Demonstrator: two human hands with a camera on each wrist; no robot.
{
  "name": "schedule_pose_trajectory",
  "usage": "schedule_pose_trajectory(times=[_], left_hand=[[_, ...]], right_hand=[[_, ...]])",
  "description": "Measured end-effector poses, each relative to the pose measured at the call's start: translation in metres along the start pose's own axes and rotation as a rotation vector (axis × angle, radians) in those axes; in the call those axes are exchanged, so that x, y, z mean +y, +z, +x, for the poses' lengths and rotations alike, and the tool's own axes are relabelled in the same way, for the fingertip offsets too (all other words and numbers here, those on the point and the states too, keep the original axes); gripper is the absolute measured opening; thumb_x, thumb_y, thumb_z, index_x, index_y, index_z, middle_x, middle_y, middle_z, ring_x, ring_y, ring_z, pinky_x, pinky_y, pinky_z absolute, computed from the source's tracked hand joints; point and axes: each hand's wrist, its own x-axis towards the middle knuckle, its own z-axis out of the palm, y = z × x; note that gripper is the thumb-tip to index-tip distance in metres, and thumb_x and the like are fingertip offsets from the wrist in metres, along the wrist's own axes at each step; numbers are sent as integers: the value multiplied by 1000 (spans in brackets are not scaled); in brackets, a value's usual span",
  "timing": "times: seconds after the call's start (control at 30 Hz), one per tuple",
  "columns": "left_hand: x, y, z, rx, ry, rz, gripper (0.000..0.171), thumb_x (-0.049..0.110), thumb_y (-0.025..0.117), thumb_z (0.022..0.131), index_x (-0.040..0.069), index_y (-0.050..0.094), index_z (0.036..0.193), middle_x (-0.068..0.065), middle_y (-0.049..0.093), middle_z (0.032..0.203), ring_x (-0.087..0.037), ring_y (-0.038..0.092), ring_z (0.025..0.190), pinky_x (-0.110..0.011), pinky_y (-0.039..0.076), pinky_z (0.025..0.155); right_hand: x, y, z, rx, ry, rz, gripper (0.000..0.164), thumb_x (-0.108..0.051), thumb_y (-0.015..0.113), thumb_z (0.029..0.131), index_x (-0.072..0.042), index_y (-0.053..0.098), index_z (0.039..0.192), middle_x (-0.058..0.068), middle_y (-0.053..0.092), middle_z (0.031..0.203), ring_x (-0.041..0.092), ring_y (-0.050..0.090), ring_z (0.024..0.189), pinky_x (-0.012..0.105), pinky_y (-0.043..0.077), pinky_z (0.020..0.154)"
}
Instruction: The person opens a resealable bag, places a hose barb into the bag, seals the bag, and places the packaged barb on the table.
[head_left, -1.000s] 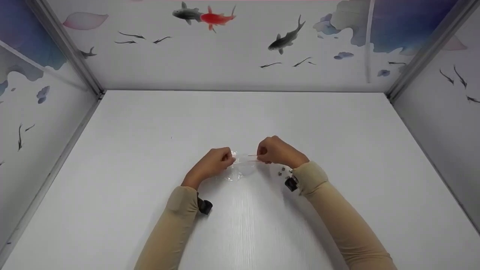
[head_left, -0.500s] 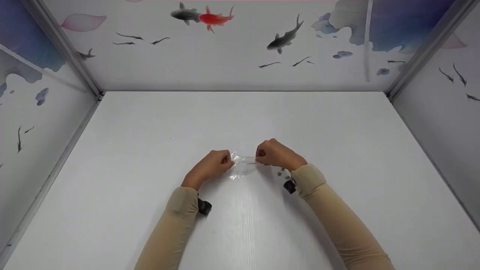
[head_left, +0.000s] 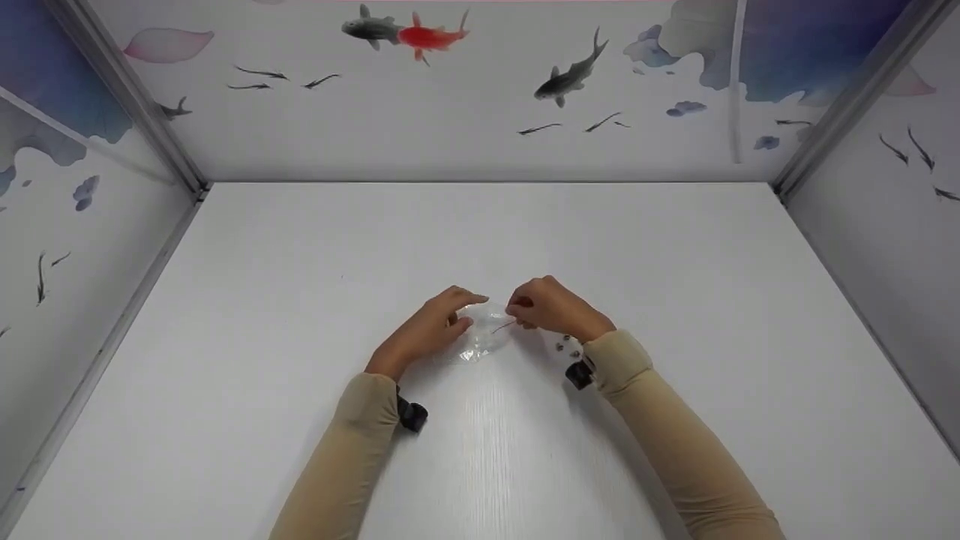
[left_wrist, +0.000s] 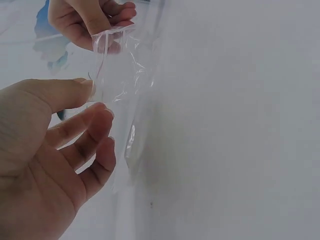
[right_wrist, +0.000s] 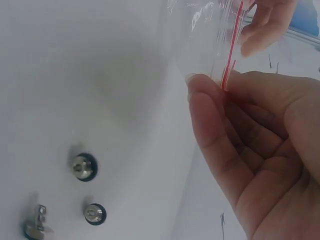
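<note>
Several metal parts (right_wrist: pixel 84 167) lie well inside the bench's (head_left: pixel 637 247) far edge. I see the right hand (head_left: pixel 556 306) pinching a clear bag (head_left: pixel 480 343), the left hand (head_left: pixel 429 326) spread.

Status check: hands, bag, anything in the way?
Left hand spread at the clear bag, contact unclear. Right hand pinching the bag's red-striped edge. Small metal parts on the table near right hand, apart from bag.
</note>
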Motion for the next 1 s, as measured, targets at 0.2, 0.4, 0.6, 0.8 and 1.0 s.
schedule_pose_trajectory(times=[0.2,0.4,0.6,0.8,1.0], left_hand=[[-1,6,1,-49,-27,-67,47,4,40,100,18,44,145,-5,45,147,-23,44,132,-41,35,109],[-1,11,1,-72,-88,-135,44,11,36,103,18,44,145,-5,48,144,-23,50,124,-40,33,109],[-4,18,2,-66,-102,-162,57,42,60,94,20,45,144,1,52,136,-15,49,86,-33,43,78],[-7,23,1,-10,-92,-185,63,41,70,86,20,49,142,2,54,136,-14,47,78,-29,42,70],[-10,26,1,44,-75,-198,64,39,74,83,20,52,140,1,55,136,-13,46,77,-28,40,73]], right_hand=[[0,2,-1,3,9,3,17,-10,60,94,0,73,99,10,71,81,10,59,65,25,49,63],[0,4,-2,1,3,9,18,-10,60,94,0,73,100,10,71,79,10,58,64,25,48,62],[3,5,-2,3,-12,-5,18,-11,60,94,0,73,100,8,71,79,10,60,64,26,49,63],[2,5,-4,-16,17,15,18,-13,59,95,-3,73,100,6,69,77,11,59,64,26,48,62],[4,3,-6,-13,2,11,19,-17,60,95,-4,72,104,8,71,85,13,61,69,27,49,64]])
